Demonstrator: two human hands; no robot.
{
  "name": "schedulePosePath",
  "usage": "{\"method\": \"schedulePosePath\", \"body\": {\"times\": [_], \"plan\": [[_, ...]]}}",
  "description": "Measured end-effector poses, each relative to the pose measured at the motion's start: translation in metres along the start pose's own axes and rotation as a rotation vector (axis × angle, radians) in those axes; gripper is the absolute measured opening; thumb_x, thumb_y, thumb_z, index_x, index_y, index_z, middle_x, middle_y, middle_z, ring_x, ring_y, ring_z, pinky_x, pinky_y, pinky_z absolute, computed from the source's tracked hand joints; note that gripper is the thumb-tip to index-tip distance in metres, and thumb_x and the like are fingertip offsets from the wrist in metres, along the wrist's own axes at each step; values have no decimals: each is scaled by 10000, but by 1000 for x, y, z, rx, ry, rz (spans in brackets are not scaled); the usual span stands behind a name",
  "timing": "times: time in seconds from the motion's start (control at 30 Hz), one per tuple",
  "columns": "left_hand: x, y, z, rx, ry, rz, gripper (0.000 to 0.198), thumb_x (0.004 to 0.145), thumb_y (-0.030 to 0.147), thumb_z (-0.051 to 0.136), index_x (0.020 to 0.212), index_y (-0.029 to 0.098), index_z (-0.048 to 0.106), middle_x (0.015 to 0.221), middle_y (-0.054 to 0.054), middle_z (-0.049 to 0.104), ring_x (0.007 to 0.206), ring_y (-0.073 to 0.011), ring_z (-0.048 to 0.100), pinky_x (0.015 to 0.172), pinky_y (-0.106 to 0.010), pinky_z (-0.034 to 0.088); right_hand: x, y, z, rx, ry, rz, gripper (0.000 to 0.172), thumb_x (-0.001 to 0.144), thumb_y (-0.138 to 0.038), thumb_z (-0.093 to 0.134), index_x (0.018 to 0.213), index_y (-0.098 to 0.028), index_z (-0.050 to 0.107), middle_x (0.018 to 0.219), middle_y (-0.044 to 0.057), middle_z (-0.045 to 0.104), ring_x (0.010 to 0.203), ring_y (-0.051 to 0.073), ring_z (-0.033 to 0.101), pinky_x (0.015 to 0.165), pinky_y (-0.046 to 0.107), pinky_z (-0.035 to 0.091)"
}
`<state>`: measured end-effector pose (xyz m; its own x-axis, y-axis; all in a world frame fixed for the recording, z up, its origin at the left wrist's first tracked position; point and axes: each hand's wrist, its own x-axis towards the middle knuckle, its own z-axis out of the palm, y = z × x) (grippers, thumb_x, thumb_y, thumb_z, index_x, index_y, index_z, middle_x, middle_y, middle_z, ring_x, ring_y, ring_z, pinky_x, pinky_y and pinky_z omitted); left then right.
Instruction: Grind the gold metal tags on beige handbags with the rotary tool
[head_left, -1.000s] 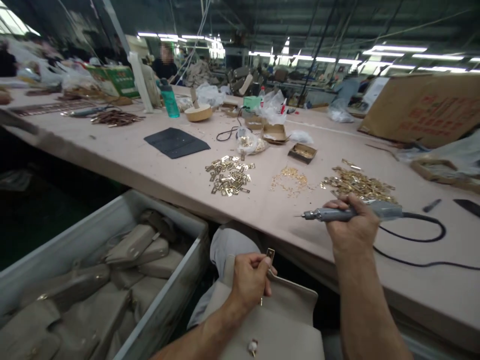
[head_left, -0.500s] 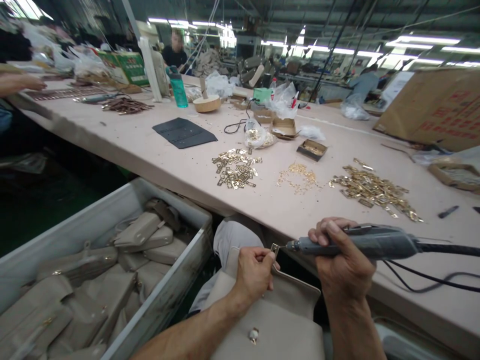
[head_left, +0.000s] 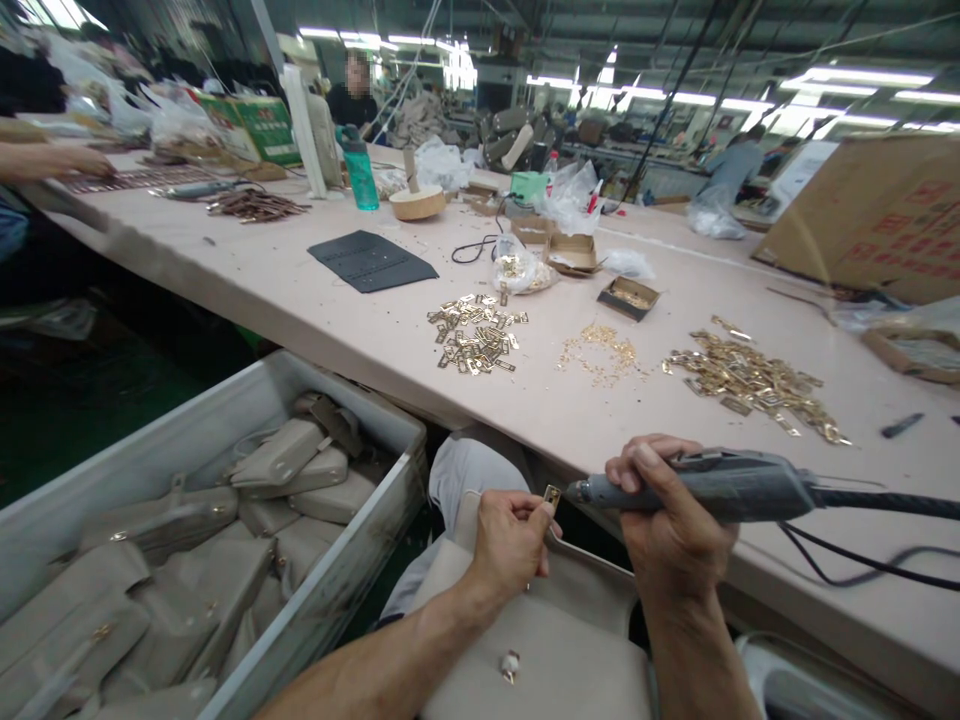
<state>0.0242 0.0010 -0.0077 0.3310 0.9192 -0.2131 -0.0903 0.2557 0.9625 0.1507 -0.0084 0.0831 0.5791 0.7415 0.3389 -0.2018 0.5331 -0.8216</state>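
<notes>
My left hand (head_left: pixel 511 538) pinches a small gold metal plate (head_left: pixel 553 496) at the flap edge of a beige bag (head_left: pixel 555 640) lying on my lap. Whether the plate is on the flap or only held against it I cannot tell. My right hand (head_left: pixel 671 500) is wrapped round a grey electric screwdriver (head_left: pixel 720 485), held level with its tip pointing left at the plate. The tip meets the plate or is very close to it. A metal clasp (head_left: pixel 510 665) partly wrapped in white shows on the bag's front.
Gold plates (head_left: pixel 476 338), tiny gold screws (head_left: pixel 598 352) and more gold fittings (head_left: pixel 754 378) lie in piles on the table (head_left: pixel 360 350). At my left, a grey bin (head_left: pixel 330 570) holds several beige bags. A co-worker's hand (head_left: pixel 82 162) is at far left.
The screwdriver and my right hand have shifted slightly left, bringing the tip nearer the plate. My left hand keeps its pinch on the plate.
</notes>
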Motion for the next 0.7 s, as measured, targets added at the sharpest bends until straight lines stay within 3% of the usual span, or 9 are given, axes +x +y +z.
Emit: {"method": "schedulePosePath", "body": {"times": [0.43,0.7], "plan": [[-2,7,-2,10,-13,3,405,864,427,641,635,105,728,365,-25,519,274,-120,463,287,-163,235,-2,5,6,-82,-169,-72,171,866,-108,782,868,-170,623,788,14,599,565,142,542,582,293,435],[-5,2,-4,-84,-55,40,470,867,514,705,634,106,709,403,-29,533,288,-119,469,293,-176,239,3,1,1,-137,-413,55,186,934,-154,771,841,-173,611,679,-7,570,538,142,524,539,278,418]]}}
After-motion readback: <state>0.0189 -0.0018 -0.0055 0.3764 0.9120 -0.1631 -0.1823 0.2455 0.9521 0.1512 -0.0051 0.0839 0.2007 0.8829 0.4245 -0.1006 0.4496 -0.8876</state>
